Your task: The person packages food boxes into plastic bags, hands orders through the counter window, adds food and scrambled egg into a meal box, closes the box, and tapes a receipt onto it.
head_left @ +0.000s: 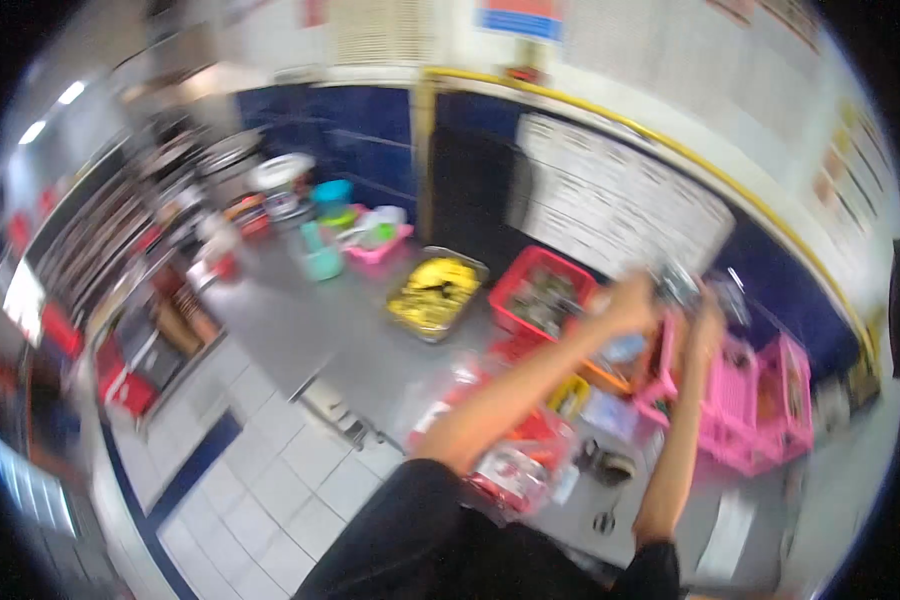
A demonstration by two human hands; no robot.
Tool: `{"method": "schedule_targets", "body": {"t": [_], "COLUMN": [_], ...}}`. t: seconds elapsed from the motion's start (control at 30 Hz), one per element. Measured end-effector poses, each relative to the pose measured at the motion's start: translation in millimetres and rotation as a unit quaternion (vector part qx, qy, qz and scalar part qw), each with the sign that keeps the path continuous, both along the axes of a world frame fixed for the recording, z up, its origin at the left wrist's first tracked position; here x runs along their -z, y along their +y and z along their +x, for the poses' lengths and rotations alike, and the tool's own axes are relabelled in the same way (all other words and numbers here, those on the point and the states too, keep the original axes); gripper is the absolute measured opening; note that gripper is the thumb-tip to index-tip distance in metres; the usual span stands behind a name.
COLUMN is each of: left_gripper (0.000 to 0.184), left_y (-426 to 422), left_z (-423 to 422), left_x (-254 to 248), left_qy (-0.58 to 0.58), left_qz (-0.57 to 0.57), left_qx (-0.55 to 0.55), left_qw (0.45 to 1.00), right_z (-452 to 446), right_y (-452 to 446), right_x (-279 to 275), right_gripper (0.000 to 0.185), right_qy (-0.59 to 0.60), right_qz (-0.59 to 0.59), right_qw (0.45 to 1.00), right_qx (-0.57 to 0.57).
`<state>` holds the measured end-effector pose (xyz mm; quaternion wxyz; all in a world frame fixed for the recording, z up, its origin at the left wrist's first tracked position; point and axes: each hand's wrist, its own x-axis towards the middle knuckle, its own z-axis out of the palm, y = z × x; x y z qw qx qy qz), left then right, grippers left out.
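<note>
Black, soft shirt cloth (490, 560) nearest, then two bare arms (525, 392) stretched over a flat, smooth metal counter (360, 345). Left hand (632, 303) and right hand (707, 325) close together, with a shiny, pale, see-through-looking thing (677, 285) between, up in the air just in front of the wall. Too blurry to tell spread fingers from pinching ones, on either hand. Below, pink plastic baskets (735, 450) with straight sides and lots of little holes. To the left, a hard red plastic basket (513, 316) full of small, dull, lumpy bits, too smeared to name. Next along, a shiny metal tray (481, 271), boxy and shallow, with bright yellow pieces (425, 300) in a heap. Near the front edge, thin, crinkly, see-through bags (510, 470) with red inside. Lower down, square, pale floor tiles (260, 490).
</note>
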<state>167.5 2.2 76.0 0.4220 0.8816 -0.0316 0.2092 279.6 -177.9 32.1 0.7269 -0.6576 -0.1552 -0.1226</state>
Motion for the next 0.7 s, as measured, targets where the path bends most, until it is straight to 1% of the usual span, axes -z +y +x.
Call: {"method": "schedule_targets", "body": {"t": [0.03, 0.07, 0.1, 0.13, 0.17, 0.2, 0.23, 0.27, 0.3, 0.33, 0.37, 0.4, 0.43, 0.47, 0.5, 0.53, 0.57, 0.6, 0.63, 0.67, 0.7], "left_gripper": [0.052, 0.054, 0.064, 0.07, 0.071, 0.073, 0.073, 0.073, 0.073, 0.073, 0.071, 0.069, 0.062, 0.06, 0.059, 0.059, 0.062, 0.058, 0.056, 0.057, 0.052], "left_y": [-12.1, -23.9, -38.0, -46.4, -53.8, -60.2, -64.5, -71.2, -75.8, -76.9, -74.3, -70.6, -66.2, -64.2, -62.9, -61.1, -58.3, -61.9, -58.9, -49.0, -43.4], "left_z": [-5.8, -11.3, 12.2, -5.9, -11.4, -13.5, -16.6, -24.8, -34.2, -42.1, -47.3, -49.7, -48.5, -40.0, -25.3, -10.3, 14.2, 48.4, 92.3, 96.1, 96.4], "left_x": [12.6, 24.7, 58.8, 61.1, 73.8, 81.2, 80.3, 77.6, 72.8, 61.6, 43.2, 25.6, 10.0, 2.9, -3.2, -9.3, -8.3, 9.7, 43.2, 50.4, 58.7], "left_qy": [-0.05, -0.1, -0.13, -0.117, -0.09, -0.063, -0.063, -0.022, 0.02, 0.026, 0.025, 0.024, -0.033, -0.105, -0.129, -0.152, -0.124, -0.087, -0.089, -0.049, -0.019], "left_qz": [-0.063, -0.121, -0.09, -0.097, -0.084, -0.072, -0.082, 0.023, 0.13, 0.125, 0.195, 0.269, 0.218, 0.195, 0.17, 0.143, 0.118, 0.11, 0.112, 0.138, 0.109], "left_qx": [0.024, 0.052, 0.073, 0.091, 0.151, 0.218, 0.216, 0.275, 0.332, 0.336, 0.341, 0.347, 0.341, 0.288, 0.259, 0.23, 0.231, 0.175, 0.157, 0.12, 0.149], "left_qw": [0.996, 0.986, 0.985, 0.984, 0.981, 0.971, 0.971, 0.961, 0.934, 0.933, 0.919, 0.898, 0.914, 0.932, 0.942, 0.95, 0.958, 0.974, 0.977, 0.982, 0.983], "right_z": [12.2, 4.7, -3.7, -11.4, -37.2, -72.8, -98.4, -117.9, -129.1, -143.2, -160.9, -180.1, -199.6, -221.9, -239.8, -258.3, -283.4, -302.5, -316.1, -314.7, -329.6], "right_y": [-12.0, -32.5, -51.7, -69.8, -79.4, -88.9, -97.0, -110.0, -132.3, -157.7, -187.9, -205.7, -222.7, -224.8, -219.6, -212.0, -205.1, -169.4, -148.5, -167.2, -132.2], "right_x": [13.3, 28.4, 42.1, 55.3, 66.2, 62.4, 64.4, 73.3, 93.5, 115.1, 133.5, 149.0, 164.1, 175.7, 182.0, 185.9, 182.7, 151.8, 123.7, 162.7, 115.4], "right_gripper": [0.04, 0.041, 0.044, 0.049, 0.053, 0.057, 0.055, 0.054, 0.047, 0.041, 0.042, 0.042, 0.043, 0.041, 0.041, 0.034, 0.027, 0.031, 0.035, 0.042, 0.045], "right_qy": [0.093, 0.045, -0.001, -0.044, -0.063, 0.0, 0.05, 0.105, 0.123, 0.142, 0.171, 0.185, 0.195, 0.185, 0.179, 0.177, 0.174, 0.226, 0.277, 0.229, 0.254], "right_qz": [0.081, 0.044, 0.006, -0.031, 0.007, 0.023, -0.004, -0.031, 0.004, 0.041, 0.087, 0.148, 0.211, 0.285, 0.293, 0.278, 0.262, 0.236, 0.219, 0.224, 0.253], "right_qw": [0.992, 0.997, 0.997, 0.991, 0.976, 0.979, 0.966, 0.945, 0.95, 0.952, 0.951, 0.938, 0.921, 0.889, 0.882, 0.879, 0.871, 0.865, 0.849, 0.882, 0.87], "right_qx": [0.004, 0.039, 0.078, 0.122, 0.207, 0.2, 0.253, 0.308, 0.287, 0.267, 0.243, 0.252, 0.264, 0.308, 0.323, 0.346, 0.378, 0.381, 0.393, 0.346, 0.338]}}
